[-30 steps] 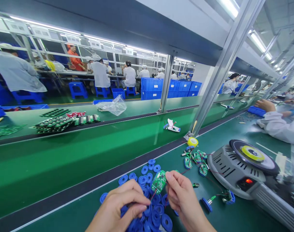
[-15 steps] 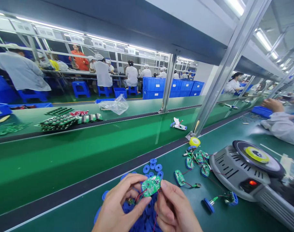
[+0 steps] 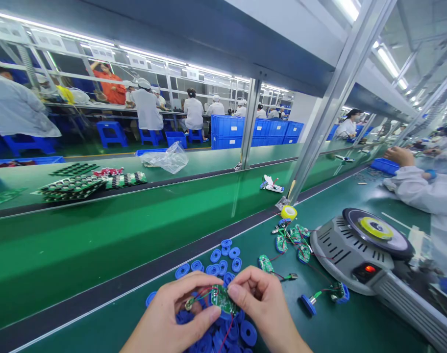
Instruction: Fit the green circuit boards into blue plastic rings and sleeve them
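Both my hands hold a small green circuit board [image 3: 223,299] with thin red wires trailing from it. My left hand [image 3: 175,309] pinches its left side, and my right hand [image 3: 258,296] grips its right side. Under and beyond my hands lies a loose heap of blue rubber rings [image 3: 227,260], partly hidden by my fingers. To the right, a similar green board [image 3: 265,263] lies on the green bench mat [image 3: 330,323], and several wired boards [image 3: 295,240] sit tangled past it.
A grey round machine with a black disc top [image 3: 356,250] stands at right, with a yellow tape roll [image 3: 288,212] behind the boards. A co-worker's hand [image 3: 397,157] and white sleeve [image 3: 418,184] are at right. An aluminium upright [image 3: 337,103] rises beyond. Stacked boards lie on the far belt.
My hands have closed in on the board, now held lower and further left. A loose green board now lies on the mat right of my hands. The view has shifted slightly.
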Demonstrator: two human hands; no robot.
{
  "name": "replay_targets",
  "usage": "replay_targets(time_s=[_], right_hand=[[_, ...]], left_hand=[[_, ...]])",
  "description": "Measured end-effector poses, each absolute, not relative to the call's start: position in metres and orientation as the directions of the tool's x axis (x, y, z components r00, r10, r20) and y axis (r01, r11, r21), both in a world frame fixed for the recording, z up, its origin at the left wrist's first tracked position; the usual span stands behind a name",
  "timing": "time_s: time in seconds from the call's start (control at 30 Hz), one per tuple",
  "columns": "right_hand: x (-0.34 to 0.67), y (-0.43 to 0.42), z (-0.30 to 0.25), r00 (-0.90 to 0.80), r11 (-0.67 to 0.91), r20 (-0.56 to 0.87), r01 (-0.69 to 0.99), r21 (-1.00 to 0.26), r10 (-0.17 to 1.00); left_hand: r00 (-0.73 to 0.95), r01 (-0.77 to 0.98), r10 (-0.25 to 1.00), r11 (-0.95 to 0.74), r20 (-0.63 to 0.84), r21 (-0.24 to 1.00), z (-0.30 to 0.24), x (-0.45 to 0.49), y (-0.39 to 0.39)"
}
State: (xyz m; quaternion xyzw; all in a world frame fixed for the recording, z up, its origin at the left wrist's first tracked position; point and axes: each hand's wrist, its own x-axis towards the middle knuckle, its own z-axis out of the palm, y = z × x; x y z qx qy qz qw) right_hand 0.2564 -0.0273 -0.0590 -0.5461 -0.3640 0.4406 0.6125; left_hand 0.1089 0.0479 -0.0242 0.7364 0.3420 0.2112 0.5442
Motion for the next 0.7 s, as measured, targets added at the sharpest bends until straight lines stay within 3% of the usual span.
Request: replay_targets(time_s=[0.17, 0.27, 0.33, 0.4, 0.5, 0.57, 0.7], right_hand=[[0.258, -0.036, -0.050, 0.240, -0.038, 0.024, 0.250, -0.968, 0.970], [0.262, -0.035, -0.051, 0.296, -0.033, 0.064, 0.310, -0.950, 0.953], [0.270, -0.033, -0.049, 0.390, 0.014, 0.095, 0.204, -0.979, 0.916], [0.286, -0.034, -0.045, 0.484, 0.086, 0.042, -0.070, -0.994, 0.874], [0.322, -0.040, -0.036, 0.542, 0.196, -0.095, -0.455, -0.869, 0.835], [0.348, -0.046, -0.032, 0.576, 0.234, -0.114, -0.495, -0.837, 0.810], [0.388, -0.051, -0.035, 0.597, 0.144, -0.108, -0.358, -0.923, 0.795]], left_hand=[[0.708, 0.326, 0.701, -0.215, -0.087, 0.920, -0.024, 0.107, 0.051], [0.715, 0.346, 0.693, -0.234, -0.094, 0.909, -0.018, 0.114, 0.055], [0.759, 0.347, 0.643, -0.267, -0.101, 0.899, -0.013, 0.124, 0.062], [0.793, 0.341, 0.602, -0.311, -0.094, 0.887, -0.010, 0.140, 0.072], [0.811, 0.317, 0.583, -0.375, -0.045, 0.871, -0.013, 0.174, 0.092], [0.828, 0.286, 0.561, -0.410, -0.008, 0.866, -0.021, 0.201, 0.104], [0.884, 0.227, 0.466, -0.499, 0.038, 0.836, -0.045, 0.248, 0.121]])
